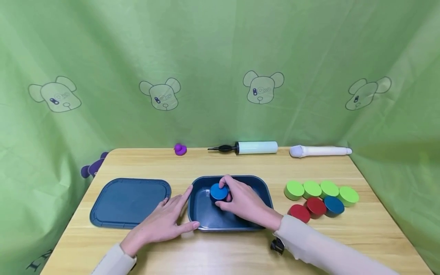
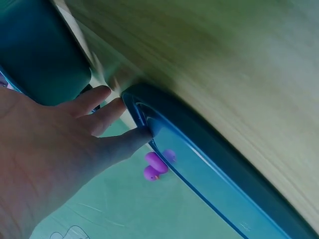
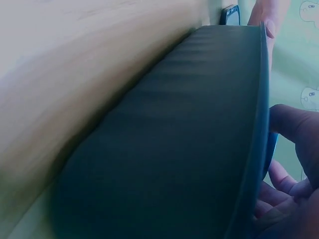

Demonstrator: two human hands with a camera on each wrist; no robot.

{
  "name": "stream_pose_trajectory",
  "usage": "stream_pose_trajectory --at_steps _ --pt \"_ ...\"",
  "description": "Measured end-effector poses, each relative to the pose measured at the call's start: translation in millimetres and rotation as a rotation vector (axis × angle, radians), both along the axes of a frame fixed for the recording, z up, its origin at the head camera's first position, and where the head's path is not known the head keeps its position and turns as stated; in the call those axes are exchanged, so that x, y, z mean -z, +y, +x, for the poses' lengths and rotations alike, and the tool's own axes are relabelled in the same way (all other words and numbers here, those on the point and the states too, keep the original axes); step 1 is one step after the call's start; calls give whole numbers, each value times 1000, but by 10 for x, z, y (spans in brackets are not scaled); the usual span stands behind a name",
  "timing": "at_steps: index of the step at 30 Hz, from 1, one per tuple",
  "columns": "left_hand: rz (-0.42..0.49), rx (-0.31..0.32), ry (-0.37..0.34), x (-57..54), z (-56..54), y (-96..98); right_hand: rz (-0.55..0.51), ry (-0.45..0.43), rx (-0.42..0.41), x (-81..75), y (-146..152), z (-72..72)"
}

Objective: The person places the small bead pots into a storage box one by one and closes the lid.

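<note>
A dark blue rectangular box (image 1: 206, 219) sits at the front middle of the table, its outer wall filling much of the right wrist view. My right hand (image 1: 245, 200) reaches into it and pinches a round blue block (image 1: 219, 191) between thumb and fingers. In the right wrist view the block is mostly hidden behind the box wall (image 3: 169, 134). My left hand (image 1: 168, 219) lies at the box's left side, fingers spread and fairly straight, with fingertips touching the rim. The flat dark blue lid (image 1: 128, 202) lies left of the box, partly behind this hand.
To the right of the box lie several round green blocks (image 1: 312, 189), two red ones (image 1: 315, 207) and another blue disc (image 1: 334, 206). Along the back edge are a purple rubber duck (image 1: 180, 149), a white hand pump (image 1: 258, 148) and a white stick-like object (image 1: 321, 151).
</note>
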State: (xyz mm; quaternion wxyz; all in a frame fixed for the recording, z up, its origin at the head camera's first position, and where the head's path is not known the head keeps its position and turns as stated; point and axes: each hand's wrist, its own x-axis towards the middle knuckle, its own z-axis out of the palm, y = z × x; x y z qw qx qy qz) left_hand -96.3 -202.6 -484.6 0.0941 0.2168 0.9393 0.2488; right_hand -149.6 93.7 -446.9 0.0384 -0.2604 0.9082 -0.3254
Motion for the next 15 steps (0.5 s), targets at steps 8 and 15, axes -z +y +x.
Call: stream_pose_trajectory --at_steps 8,15 --pt "12 -8 -12 -7 -1 -5 -12 -16 31 23 -178 -86" --pt "7 -12 -5 6 3 -21 4 -58 32 72 -261 -153"
